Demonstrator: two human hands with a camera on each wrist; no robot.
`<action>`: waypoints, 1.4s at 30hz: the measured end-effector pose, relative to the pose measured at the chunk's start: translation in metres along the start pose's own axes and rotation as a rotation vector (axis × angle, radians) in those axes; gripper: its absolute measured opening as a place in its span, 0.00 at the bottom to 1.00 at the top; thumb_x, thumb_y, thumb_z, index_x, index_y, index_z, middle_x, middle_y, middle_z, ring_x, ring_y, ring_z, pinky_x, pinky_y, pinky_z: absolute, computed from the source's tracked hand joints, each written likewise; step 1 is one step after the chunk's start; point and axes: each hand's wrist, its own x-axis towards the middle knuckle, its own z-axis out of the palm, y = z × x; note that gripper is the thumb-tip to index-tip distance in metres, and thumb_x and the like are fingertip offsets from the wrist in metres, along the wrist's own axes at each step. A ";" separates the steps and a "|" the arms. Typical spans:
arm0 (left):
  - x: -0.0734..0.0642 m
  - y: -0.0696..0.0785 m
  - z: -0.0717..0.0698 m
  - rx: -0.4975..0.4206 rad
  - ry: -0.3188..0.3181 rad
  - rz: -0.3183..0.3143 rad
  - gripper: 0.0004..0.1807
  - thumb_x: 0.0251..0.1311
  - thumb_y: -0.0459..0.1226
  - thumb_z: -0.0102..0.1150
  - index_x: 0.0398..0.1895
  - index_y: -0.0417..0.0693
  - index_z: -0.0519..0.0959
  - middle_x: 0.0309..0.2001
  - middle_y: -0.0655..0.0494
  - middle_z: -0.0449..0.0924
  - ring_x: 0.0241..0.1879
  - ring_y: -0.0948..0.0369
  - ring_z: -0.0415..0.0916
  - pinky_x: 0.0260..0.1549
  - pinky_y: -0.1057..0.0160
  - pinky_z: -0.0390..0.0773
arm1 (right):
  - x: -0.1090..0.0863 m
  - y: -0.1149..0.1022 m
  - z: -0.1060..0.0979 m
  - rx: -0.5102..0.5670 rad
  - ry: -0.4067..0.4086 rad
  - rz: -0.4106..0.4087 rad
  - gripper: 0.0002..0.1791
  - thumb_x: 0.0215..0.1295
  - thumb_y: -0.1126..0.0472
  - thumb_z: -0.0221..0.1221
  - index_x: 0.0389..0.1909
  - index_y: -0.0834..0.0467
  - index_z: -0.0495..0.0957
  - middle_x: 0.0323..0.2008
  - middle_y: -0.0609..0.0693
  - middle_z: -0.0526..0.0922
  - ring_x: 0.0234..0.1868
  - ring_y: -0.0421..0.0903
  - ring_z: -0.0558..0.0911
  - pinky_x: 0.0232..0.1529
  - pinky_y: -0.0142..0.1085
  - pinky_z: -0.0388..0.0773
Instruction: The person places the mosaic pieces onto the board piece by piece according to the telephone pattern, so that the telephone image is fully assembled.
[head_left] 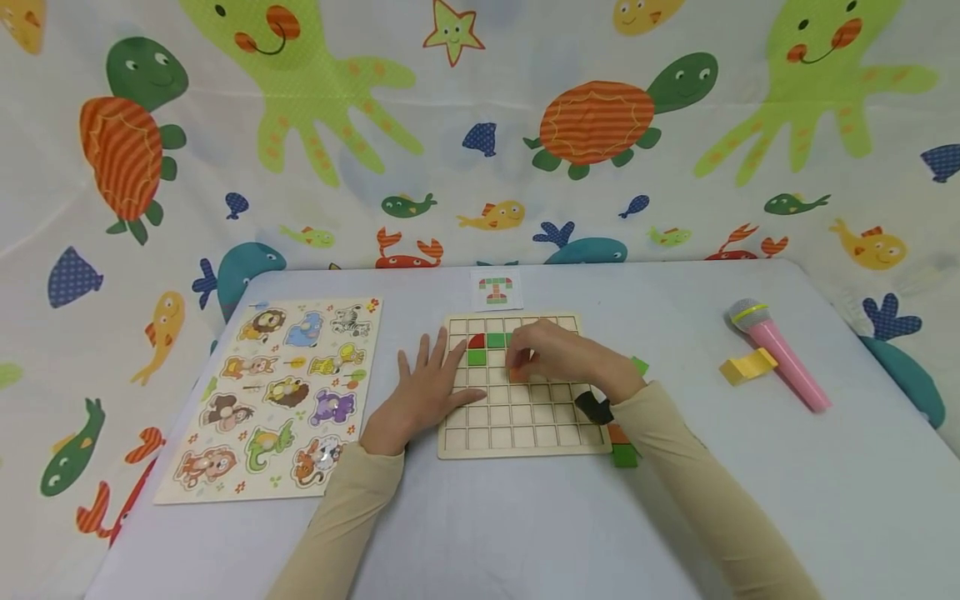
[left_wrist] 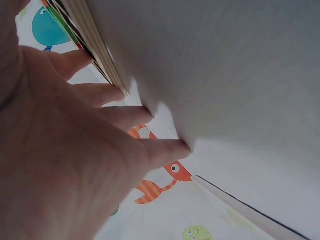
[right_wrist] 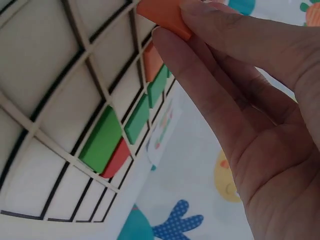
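A wooden grid board (head_left: 525,439) lies flat in the middle of the table. In its upper left cells sit a red rounded piece (head_left: 477,341), a light green tile (head_left: 477,358) and a darker green tile (head_left: 496,340). Between thumb and fingertips, my right hand (head_left: 562,354) pinches an orange tile (right_wrist: 167,15) over the board's cells. The right wrist view also shows a second orange tile (right_wrist: 152,62) set in the grid. My left hand (head_left: 423,393) rests with spread fingers at the board's left edge, its thumb over the grid.
A wooden animal puzzle (head_left: 258,392) lies on the left. Behind the grid stands a small pattern card (head_left: 496,289). Loose green tiles (head_left: 624,456) lie by the board's right side, partly under my right forearm. Farther right are a pink toy microphone (head_left: 787,362) and a yellow block (head_left: 747,366).
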 end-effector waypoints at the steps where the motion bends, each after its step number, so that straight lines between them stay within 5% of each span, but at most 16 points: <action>1: 0.000 0.000 0.000 0.000 0.000 0.000 0.50 0.73 0.59 0.57 0.85 0.43 0.49 0.84 0.36 0.30 0.81 0.35 0.25 0.72 0.26 0.28 | 0.000 0.001 0.001 -0.003 0.003 0.003 0.07 0.62 0.73 0.71 0.38 0.60 0.89 0.36 0.47 0.87 0.37 0.40 0.81 0.43 0.33 0.82; 19: -0.001 0.000 -0.001 0.010 0.008 0.002 0.49 0.74 0.58 0.57 0.85 0.41 0.49 0.84 0.35 0.31 0.81 0.34 0.27 0.72 0.25 0.30 | -0.001 0.010 0.010 -0.053 0.039 -0.040 0.08 0.65 0.72 0.69 0.43 0.63 0.90 0.36 0.49 0.86 0.39 0.41 0.85 0.45 0.32 0.83; 42: -0.001 0.003 -0.002 0.014 0.005 0.000 0.49 0.73 0.58 0.57 0.85 0.41 0.49 0.84 0.35 0.32 0.81 0.34 0.26 0.72 0.25 0.30 | -0.002 0.003 0.013 -0.093 0.039 0.025 0.08 0.64 0.73 0.69 0.42 0.62 0.91 0.36 0.49 0.87 0.37 0.40 0.82 0.44 0.31 0.82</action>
